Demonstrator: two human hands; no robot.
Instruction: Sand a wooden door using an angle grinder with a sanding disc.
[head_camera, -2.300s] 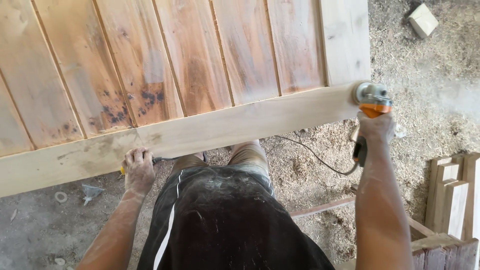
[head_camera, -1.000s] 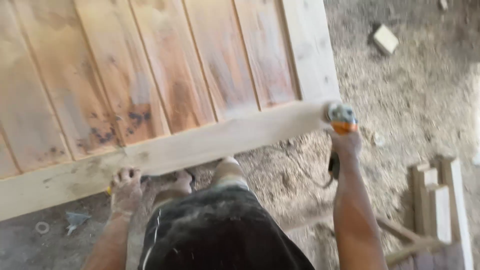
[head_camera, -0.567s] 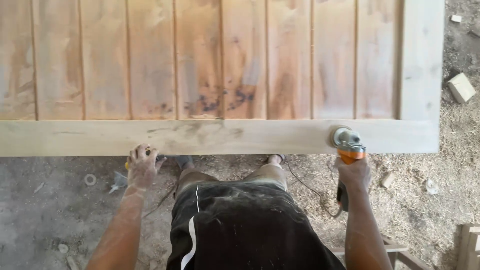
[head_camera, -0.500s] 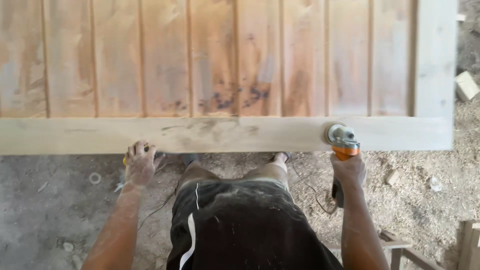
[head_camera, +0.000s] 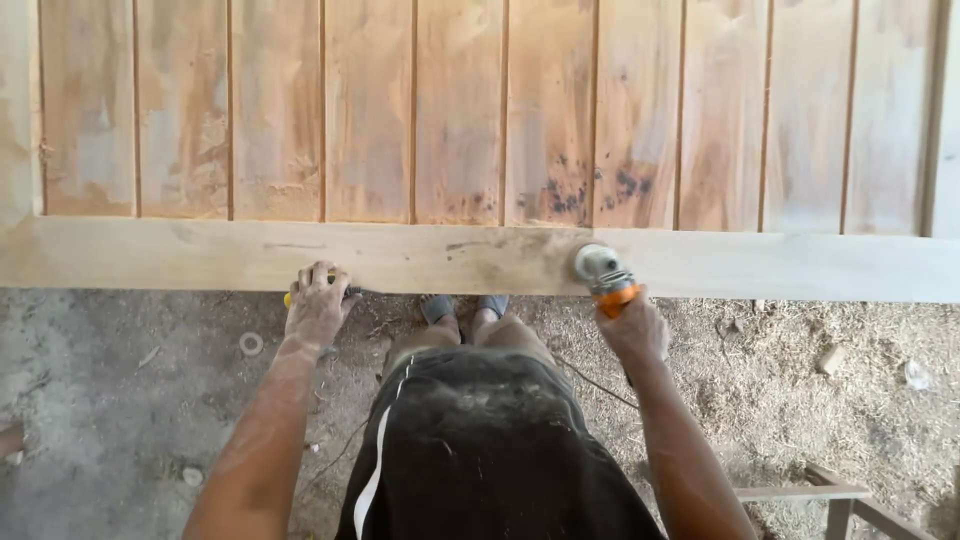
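1. The right hand (head_camera: 634, 330) is clamped round the body of the orange-collared grinder (head_camera: 603, 274). Its disc sits flat on the pale bottom rail (head_camera: 300, 255) of the plank door panel (head_camera: 460, 110), just ahead of the knuckles.
2. Change noted: the grinder has travelled leftward along the rail from the far right corner to about mid-length, under the dark-spotted plank.
3. The left hand (head_camera: 316, 305), still at the rail's near edge, is closed over a small yellow object (head_camera: 290, 298); what that is cannot be told.
4. Judgement: the right stretch is likely sanded, with the portion towards the left hand outstanding.
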